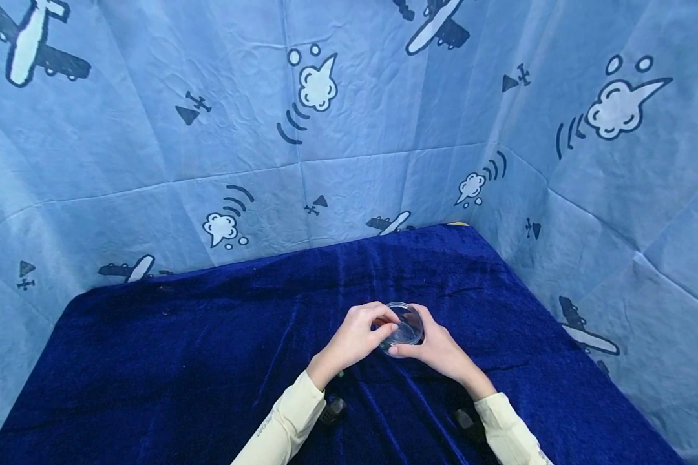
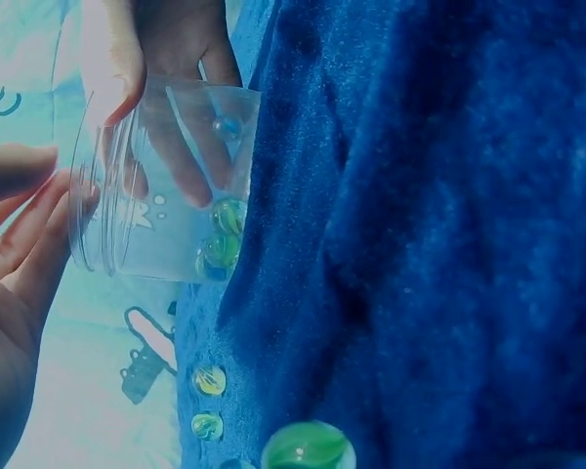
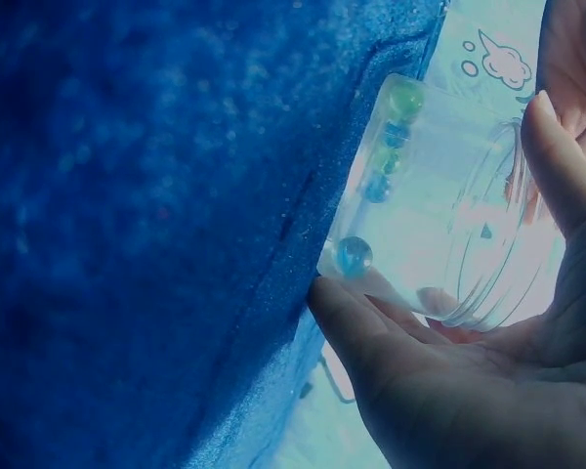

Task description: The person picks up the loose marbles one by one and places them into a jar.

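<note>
A clear plastic jar (image 1: 405, 330) with a threaded neck stands upright on the blue cloth. Several glass marbles (image 2: 221, 246), green and blue, lie at its bottom. My right hand (image 1: 442, 349) grips the jar's side, thumb near the rim and fingers round the far side. At the mouth is my left hand (image 1: 360, 332), its thumb and fingers slightly bent, with a gap between them and the fingertips over the rim. No thing shows between those fingers. In the left wrist view, a yellow-streaked marble (image 2: 209, 380) and a larger-looking green marble (image 2: 309, 447) lie outside the jar.
Dark blue velvety cloth (image 1: 209, 361) covers the table. Light blue curtains (image 1: 238, 129) printed with planes and clouds hang behind and on the right. Beneath the wrists show a dark device (image 1: 333, 410) at left and another dark device (image 1: 465, 418) at right.
</note>
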{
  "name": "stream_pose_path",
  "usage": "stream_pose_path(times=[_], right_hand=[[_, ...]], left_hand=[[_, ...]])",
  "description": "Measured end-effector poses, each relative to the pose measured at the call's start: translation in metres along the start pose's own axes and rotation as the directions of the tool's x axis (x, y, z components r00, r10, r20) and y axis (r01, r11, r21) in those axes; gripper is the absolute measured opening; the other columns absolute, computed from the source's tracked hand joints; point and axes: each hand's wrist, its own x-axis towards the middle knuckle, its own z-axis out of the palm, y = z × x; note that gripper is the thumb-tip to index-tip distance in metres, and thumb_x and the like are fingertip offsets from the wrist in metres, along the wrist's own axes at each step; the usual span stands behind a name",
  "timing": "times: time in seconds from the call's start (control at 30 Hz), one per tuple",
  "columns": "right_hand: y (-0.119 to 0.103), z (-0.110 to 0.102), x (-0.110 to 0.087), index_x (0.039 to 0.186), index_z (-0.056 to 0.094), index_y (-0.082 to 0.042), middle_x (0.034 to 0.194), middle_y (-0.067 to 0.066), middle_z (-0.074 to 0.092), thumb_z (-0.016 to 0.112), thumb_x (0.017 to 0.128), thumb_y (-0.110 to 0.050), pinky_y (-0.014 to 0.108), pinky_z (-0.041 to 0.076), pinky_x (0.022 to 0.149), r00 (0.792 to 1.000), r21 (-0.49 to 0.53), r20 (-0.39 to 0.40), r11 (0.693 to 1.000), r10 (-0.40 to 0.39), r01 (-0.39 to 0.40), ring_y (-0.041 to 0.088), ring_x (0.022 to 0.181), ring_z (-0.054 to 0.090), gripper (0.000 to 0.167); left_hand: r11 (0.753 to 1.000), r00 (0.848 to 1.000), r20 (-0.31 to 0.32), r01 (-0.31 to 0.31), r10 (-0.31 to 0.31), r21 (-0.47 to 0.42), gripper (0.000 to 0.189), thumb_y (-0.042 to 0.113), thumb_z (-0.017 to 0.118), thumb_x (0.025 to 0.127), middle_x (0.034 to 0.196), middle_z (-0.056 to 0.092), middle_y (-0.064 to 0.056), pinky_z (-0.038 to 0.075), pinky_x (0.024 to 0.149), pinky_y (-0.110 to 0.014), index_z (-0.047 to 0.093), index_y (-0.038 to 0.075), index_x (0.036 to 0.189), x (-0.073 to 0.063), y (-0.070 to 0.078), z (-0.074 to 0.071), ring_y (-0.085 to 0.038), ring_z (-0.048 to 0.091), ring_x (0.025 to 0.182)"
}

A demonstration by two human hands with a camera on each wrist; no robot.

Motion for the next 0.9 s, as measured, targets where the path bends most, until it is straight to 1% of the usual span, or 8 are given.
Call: stream_pose_path(times=[0.17,0.27,0.43,0.57,0.7,0.9], right_hand=[[0.002,0.002,0.001,0.15,0.036,-0.002,0.145,0.03,0.053,0.088,0.083,-0.031,0.054,0.047,0.103,1.0,-0.009,-0.01,1.0,0.001,-0.001,0.04,0.128,0.057,0.09],[0.002,0.002,0.002,0.15,0.036,-0.001,0.144,0.031,0.053,0.088,0.082,-0.03,0.055,0.046,0.104,1.0,-0.014,-0.019,1.0,0.002,-0.002,0.042,0.129,0.056,0.09],[0.001,0.002,0.001,0.15,0.036,-0.001,0.144,0.03,0.053,0.087,0.083,-0.03,0.057,0.046,0.104,1.0,-0.008,-0.012,1.0,0.006,-0.006,0.042,0.13,0.055,0.09],[0.001,0.002,0.001,0.15,0.037,-0.001,0.144,0.028,0.054,0.088,0.083,-0.031,0.057,0.045,0.105,1.0,-0.01,-0.015,1.0,0.0,0.0,0.041,0.13,0.055,0.089],[0.002,0.002,0.002,0.149,0.038,-0.001,0.143,0.028,0.055,0.088,0.082,-0.032,0.055,0.045,0.104,1.0,-0.02,-0.021,1.0,-0.01,0.01,0.04,0.13,0.056,0.089],[0.003,0.001,0.002,0.151,0.036,-0.001,0.145,0.029,0.053,0.088,0.083,-0.032,0.056,0.045,0.105,1.0,-0.014,-0.011,1.0,-0.005,0.004,0.042,0.132,0.053,0.091]], left_hand=[[1.0,0.997,-0.083,-0.001,0.0,-0.01,0.01,0.005,0.071,0.097,0.104,0.072,-0.005,0.057,0.085,-0.026,0.076,0.001,0.105,-0.004,-0.001,-0.005,-0.014,0.068,0.095],[1.0,0.994,-0.109,0.002,-0.004,-0.017,0.009,0.004,0.071,0.097,0.103,0.073,-0.005,0.058,0.085,-0.027,0.075,0.001,0.104,-0.007,-0.003,-0.009,-0.016,0.068,0.095],[1.0,0.995,-0.101,0.019,-0.02,-0.013,0.009,0.003,0.071,0.097,0.103,0.072,-0.004,0.058,0.083,-0.026,0.075,0.001,0.104,-0.016,-0.006,-0.017,-0.015,0.069,0.095],[1.0,0.994,-0.108,0.01,-0.008,0.019,0.007,0.003,0.071,0.096,0.102,0.073,-0.004,0.059,0.082,-0.028,0.075,0.002,0.103,-0.025,-0.008,-0.024,-0.017,0.069,0.094],[0.999,0.994,-0.109,0.023,-0.019,0.036,0.006,0.001,0.071,0.095,0.102,0.073,-0.004,0.059,0.081,-0.03,0.075,0.001,0.101,-0.035,-0.013,-0.033,-0.018,0.07,0.091],[0.997,0.993,-0.109,0.056,-0.051,0.044,0.007,0.0,0.072,0.094,0.1,0.073,-0.004,0.06,0.08,-0.03,0.075,0.001,0.1,-0.048,-0.019,-0.044,-0.019,0.07,0.091]])
